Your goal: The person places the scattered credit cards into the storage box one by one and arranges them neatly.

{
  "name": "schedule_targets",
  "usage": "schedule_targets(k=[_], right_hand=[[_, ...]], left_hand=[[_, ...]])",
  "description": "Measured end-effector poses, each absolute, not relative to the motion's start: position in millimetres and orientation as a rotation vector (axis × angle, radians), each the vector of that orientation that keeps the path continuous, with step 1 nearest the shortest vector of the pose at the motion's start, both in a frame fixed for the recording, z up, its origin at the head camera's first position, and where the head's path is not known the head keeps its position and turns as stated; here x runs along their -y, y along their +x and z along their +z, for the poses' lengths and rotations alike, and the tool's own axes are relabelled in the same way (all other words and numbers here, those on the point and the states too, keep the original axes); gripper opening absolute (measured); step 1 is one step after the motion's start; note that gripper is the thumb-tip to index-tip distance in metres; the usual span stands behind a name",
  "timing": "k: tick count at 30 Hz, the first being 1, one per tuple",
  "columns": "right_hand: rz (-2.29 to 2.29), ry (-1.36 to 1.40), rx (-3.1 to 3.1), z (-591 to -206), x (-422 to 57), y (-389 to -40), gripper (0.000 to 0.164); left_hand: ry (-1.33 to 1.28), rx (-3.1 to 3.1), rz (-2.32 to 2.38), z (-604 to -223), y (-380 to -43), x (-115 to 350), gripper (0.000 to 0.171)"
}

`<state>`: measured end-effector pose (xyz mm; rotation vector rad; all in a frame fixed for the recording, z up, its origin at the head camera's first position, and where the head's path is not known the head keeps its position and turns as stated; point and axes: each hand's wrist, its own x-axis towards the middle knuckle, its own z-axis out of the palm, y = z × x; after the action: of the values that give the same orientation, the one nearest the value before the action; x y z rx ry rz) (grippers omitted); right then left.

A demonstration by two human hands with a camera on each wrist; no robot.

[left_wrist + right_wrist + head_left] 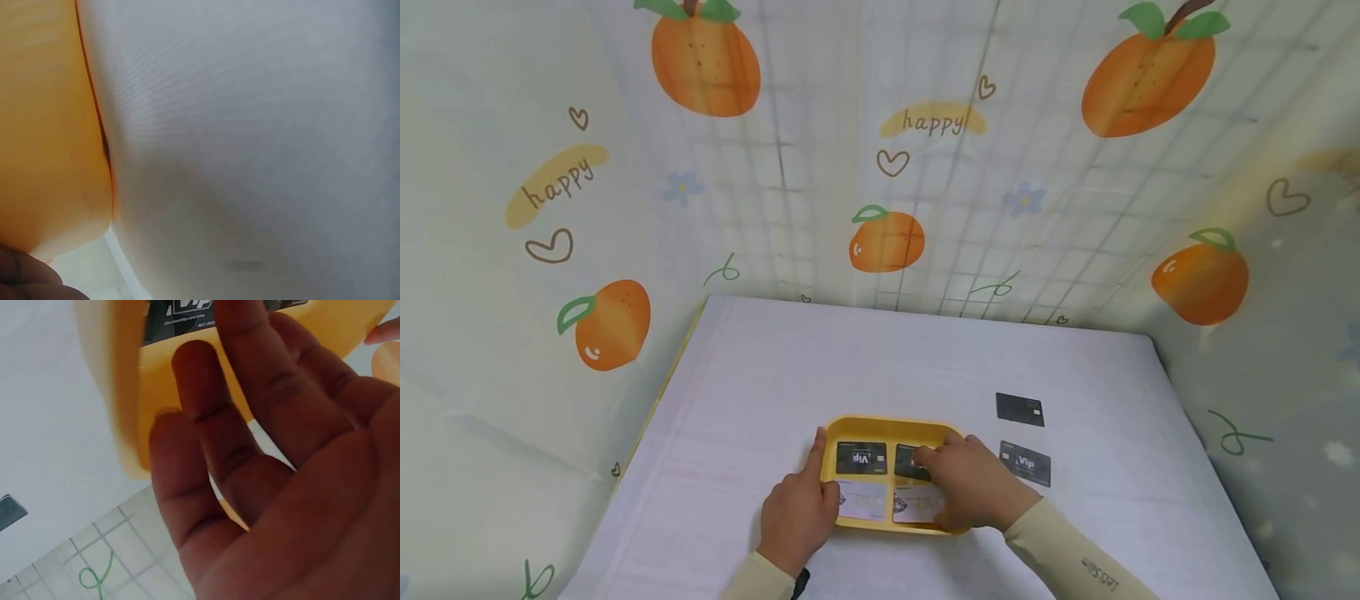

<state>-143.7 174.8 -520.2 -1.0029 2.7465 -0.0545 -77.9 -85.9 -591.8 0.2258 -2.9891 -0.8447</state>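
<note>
A shallow yellow tray [868, 427] with dividers lies on the table. Black "Vip" cards fill its two upper compartments, one on the left [861, 458] and one on the right [904, 461]. White cards lie in the lower left [861, 500] and lower right [913, 503] compartments. My left hand [797, 508] grips the tray's left side, index finger stretched along the rim and thumb at the edge. Over the right side reaches my right hand [973, 483], its fairly straight fingers [200, 375] on the upper right card, partly covering it; the thumb is by the lower right card.
To the right of the tray lie a black card [1020, 409] and, nearer, a dark grey "Vip" card [1026, 463], close to the right hand. The white-covered table [760, 367] ends at a curtain [820, 150] printed with oranges.
</note>
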Motion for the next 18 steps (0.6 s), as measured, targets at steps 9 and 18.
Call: schedule_targets(k=[9, 18], right_hand=[[-0.096, -1.014, -2.764, -524.3, -179.9, -142.3, 0.069], [-0.337, -0.848, -2.873, -513.0, -199.6, -137.7, 0.075]], left_hand=[[0.224, 2.989, -0.842, -592.8, -76.9, 85.0, 0.078], [0.216, 2.985, -0.838, -592.6, -76.1, 85.9, 0.080]])
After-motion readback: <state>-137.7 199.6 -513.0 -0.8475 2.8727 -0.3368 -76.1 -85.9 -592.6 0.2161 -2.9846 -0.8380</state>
